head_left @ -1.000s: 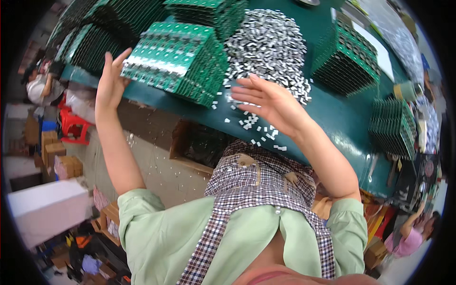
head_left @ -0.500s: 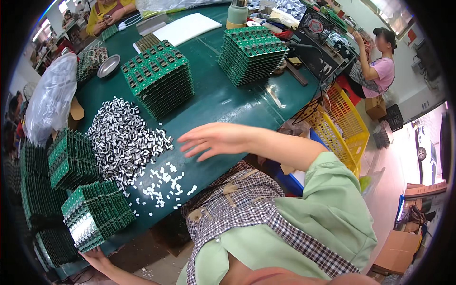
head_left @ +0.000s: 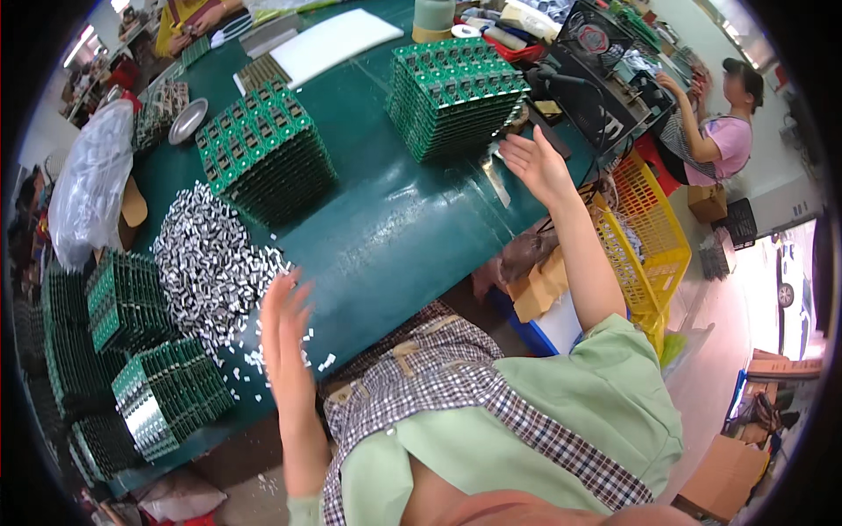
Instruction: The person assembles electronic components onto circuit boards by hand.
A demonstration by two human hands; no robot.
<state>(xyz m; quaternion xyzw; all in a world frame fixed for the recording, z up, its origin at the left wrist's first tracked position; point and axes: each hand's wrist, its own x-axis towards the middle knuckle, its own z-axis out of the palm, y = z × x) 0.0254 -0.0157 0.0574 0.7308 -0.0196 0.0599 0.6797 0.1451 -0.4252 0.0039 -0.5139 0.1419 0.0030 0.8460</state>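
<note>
My right hand [head_left: 537, 168] is open, fingers stretched out, just beside the right stack of green circuit boards [head_left: 456, 101]; I cannot tell whether it touches the boards. My left hand [head_left: 282, 329] is smeared by motion, its fingers stretched upward with nothing seen in them. It hovers over the right edge of a heap of small white-and-dark parts [head_left: 206, 263] and hides some of the loose white pieces [head_left: 254, 361]. A second tall stack of green boards [head_left: 263, 158] stands behind the heap.
More boards [head_left: 171, 390] stand on edge at the left, near a clear plastic bag [head_left: 92, 188]. A metal dish [head_left: 188, 121] and a white foam sheet [head_left: 338, 44] lie at the back. Yellow crates [head_left: 645, 237] stand at the right. Other people [head_left: 724, 140] work nearby.
My right hand has swung from beside the heap to the right board stack. My left hand has left the boards standing at the lower left and come up beside the heap.
</note>
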